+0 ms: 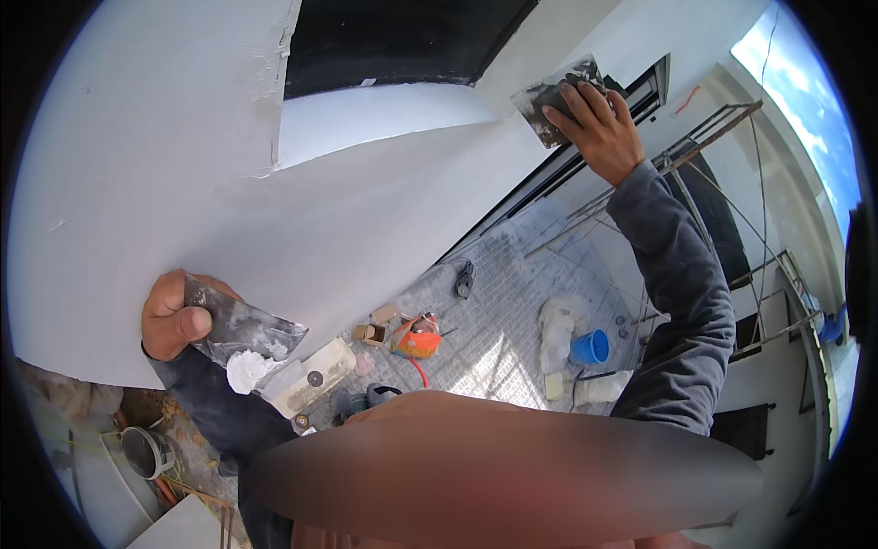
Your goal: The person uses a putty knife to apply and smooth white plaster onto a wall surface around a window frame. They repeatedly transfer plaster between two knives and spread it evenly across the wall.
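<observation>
My left hand (170, 317) grips a metal plastering blade (240, 322) by its edge, the thumb on its upper face. White smears cover the blade, and a lump of white filler (247, 371) sits on its lower corner. Up at the right, my right hand (605, 135) holds a second wide plastering blade (536, 112), fingers spread over its back. That blade lies near the wall's outer corner, beside a dark window opening (402, 41); I cannot tell how far it touches. The white wall (183, 183) has a rough, chipped edge left of the opening.
Paved floor (476, 348) lies below, with an orange bag (417, 339), a small cardboard box (369, 333) and a blue bucket (590, 348). Metal scaffolding (704, 146) stands on the right. A white-rimmed bucket (146, 452) is at the lower left.
</observation>
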Motion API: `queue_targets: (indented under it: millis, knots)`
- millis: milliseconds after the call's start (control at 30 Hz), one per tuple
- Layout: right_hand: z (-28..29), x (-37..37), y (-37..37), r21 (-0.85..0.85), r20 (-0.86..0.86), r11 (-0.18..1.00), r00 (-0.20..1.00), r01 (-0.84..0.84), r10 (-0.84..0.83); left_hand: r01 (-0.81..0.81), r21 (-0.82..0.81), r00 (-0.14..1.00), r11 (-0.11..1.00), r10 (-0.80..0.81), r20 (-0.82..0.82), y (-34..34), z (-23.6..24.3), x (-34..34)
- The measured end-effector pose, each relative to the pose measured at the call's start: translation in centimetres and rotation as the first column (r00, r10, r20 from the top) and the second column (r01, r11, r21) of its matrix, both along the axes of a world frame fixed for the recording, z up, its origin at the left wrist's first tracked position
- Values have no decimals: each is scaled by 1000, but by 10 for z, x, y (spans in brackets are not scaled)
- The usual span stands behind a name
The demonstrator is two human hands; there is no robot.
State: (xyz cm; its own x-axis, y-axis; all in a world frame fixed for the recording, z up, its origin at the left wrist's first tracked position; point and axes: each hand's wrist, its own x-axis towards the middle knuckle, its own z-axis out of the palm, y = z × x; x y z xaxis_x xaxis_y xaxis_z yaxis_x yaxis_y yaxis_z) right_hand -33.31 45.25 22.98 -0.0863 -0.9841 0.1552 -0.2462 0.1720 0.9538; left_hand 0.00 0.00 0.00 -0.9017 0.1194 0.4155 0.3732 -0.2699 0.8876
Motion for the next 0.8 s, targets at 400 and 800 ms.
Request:
queue_targets:
  millis: [400, 800]
  knots:
    - [126, -5, -8, -210, -479, 972, 877, -101, -12, 28, 9, 997, 1000, -27, -70, -7, 4, 1]
    - [-159, 86, 69, -893, 76, -98, 362, 439, 929, -230, 209, 969, 951, 244, -48, -6, -19, 15]
